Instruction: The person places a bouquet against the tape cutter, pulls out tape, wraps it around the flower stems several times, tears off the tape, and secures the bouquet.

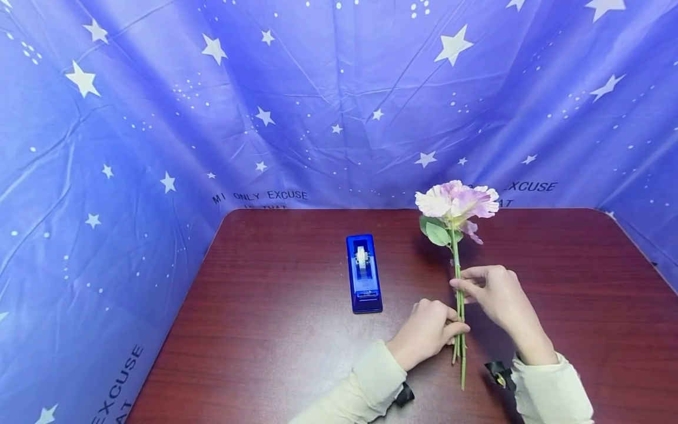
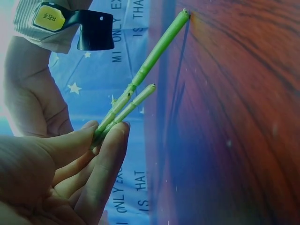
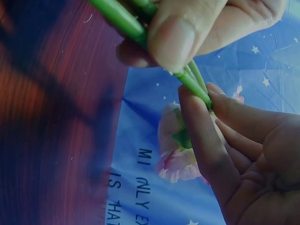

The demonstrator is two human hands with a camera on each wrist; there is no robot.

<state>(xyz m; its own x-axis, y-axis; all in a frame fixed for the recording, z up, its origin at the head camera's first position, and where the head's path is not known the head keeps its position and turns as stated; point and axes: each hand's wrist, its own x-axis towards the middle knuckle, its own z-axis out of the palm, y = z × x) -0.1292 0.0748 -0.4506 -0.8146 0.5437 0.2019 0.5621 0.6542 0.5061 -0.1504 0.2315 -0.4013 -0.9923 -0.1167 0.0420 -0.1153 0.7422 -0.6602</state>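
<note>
A small bunch of artificial flowers [image 1: 457, 203], pink and white with green leaves and several green stems, is held over the right part of the table. My left hand [image 1: 431, 330] pinches the stems near their lower ends between thumb and fingers. Higher up, my right hand [image 1: 500, 294] pinches the same stems below the leaves. In the left wrist view the cut stem ends [image 2: 150, 61] stick out past the left fingertips at uneven lengths. The right wrist view has both hands close together along the stems [image 3: 192, 86], with the blossoms [image 3: 176, 145] behind.
A blue tape dispenser [image 1: 364, 274] with a roll of clear tape stands on the dark red wooden table [image 1: 275, 306], left of the flowers. Behind the table hangs a blue curtain [image 1: 339, 88] with white stars and lettering. Black straps circle both sleeves near the wrists.
</note>
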